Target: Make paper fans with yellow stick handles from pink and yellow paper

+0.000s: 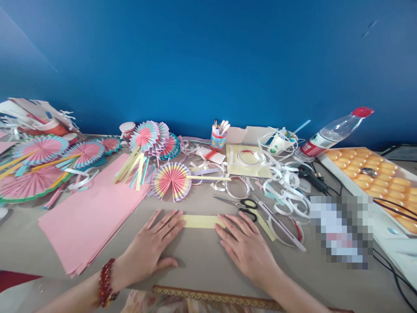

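Yellow paper, a thin strip [199,221], lies flat on the table [198,258], just below the middle of the frame. The fingers of my left hand [143,250] and right hand [249,250] rest flat over its ends, spread slightly apart, pinching nothing. Uneven pressure could skew or crease it, I judge; a rightward slide might nudge the scissors [239,203]. Its long axis runs left to right, nearly level; neither end reads as a front.
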Motion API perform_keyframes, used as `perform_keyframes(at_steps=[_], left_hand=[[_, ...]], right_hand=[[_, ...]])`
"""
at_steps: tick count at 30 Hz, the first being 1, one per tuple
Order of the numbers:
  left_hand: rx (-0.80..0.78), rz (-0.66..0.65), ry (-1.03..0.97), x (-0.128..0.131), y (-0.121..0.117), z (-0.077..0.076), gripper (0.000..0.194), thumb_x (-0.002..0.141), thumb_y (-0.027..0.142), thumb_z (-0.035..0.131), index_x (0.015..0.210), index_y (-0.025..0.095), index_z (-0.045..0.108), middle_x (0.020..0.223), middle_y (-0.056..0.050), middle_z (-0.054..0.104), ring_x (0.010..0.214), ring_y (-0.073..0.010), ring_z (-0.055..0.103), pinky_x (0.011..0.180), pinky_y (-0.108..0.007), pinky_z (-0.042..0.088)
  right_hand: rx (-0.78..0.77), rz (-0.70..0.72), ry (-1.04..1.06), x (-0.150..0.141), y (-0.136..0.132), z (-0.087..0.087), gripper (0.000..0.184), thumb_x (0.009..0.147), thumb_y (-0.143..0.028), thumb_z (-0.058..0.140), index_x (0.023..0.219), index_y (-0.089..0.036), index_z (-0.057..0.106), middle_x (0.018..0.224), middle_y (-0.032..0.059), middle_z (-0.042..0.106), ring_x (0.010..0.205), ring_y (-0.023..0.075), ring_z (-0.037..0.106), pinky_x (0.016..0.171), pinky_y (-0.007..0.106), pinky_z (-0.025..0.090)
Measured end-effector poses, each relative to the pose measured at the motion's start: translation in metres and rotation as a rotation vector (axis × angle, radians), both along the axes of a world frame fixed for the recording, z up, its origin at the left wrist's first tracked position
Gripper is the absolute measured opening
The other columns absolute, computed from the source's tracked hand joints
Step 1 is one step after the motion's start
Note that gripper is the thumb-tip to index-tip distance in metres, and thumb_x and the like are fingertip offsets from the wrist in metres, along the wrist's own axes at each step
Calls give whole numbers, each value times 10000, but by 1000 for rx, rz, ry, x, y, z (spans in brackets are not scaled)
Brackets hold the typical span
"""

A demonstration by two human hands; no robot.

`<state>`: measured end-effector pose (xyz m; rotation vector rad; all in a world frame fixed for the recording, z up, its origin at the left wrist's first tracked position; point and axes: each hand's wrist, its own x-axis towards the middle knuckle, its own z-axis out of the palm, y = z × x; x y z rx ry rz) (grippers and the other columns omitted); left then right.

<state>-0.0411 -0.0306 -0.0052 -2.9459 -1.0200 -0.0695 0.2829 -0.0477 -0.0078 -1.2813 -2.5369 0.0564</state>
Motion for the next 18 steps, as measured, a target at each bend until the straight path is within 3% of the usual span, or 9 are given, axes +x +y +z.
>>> perform_keyframes(at_steps=[5, 8, 12, 15, 18], left_hand=[[99, 141, -17, -10, -12, -6, 798, 964, 608, 433, 1569, 137, 210, 1593, -114, 312, 1471, -271, 270, 1219, -435, 129], [107, 192, -77, -7, -17, -3, 687, 995, 453, 469, 1557, 128, 246, 1587, -133, 320, 1449, -291, 312, 1185, -441, 244], [-51, 76, -194, 11, -18, 11, 518, 998, 259, 452, 1504, 191, 365, 1506, -99, 461, 1342, -255, 458, 1098, -397, 398], [-192, -8, -221, 35, -11, 21, 495, 1002, 334, 472, 1476, 212, 397, 1481, -92, 486, 1286, -252, 500, 1051, -396, 450], [-225, -17, -227, 61, 0, 24, 526, 983, 428, 507, 1449, 199, 417, 1492, -114, 461, 1286, -275, 492, 1050, -435, 446]], right_hand=[[3, -15, 43, -2, -3, -4, 282, 983, -247, 474, 1221, -258, 624, 1336, 41, 617, 1211, 232, 524, 1146, 471, 234], [20, -39, 38, -3, -9, 0, 227, 941, -216, 524, 1134, -241, 640, 1217, 52, 665, 1096, 236, 578, 1132, 492, 230], [-70, -96, 48, -10, -24, 13, 167, 900, -156, 550, 1011, -237, 645, 997, 40, 681, 913, 222, 602, 1006, 453, 356], [-250, 20, 123, -17, -34, 26, 146, 901, -151, 538, 972, -233, 636, 988, 35, 667, 898, 201, 601, 879, 354, 441], [-378, 133, 197, -18, -34, 33, 176, 918, -154, 500, 996, -238, 634, 1027, 26, 665, 890, 168, 614, 778, 281, 475]])
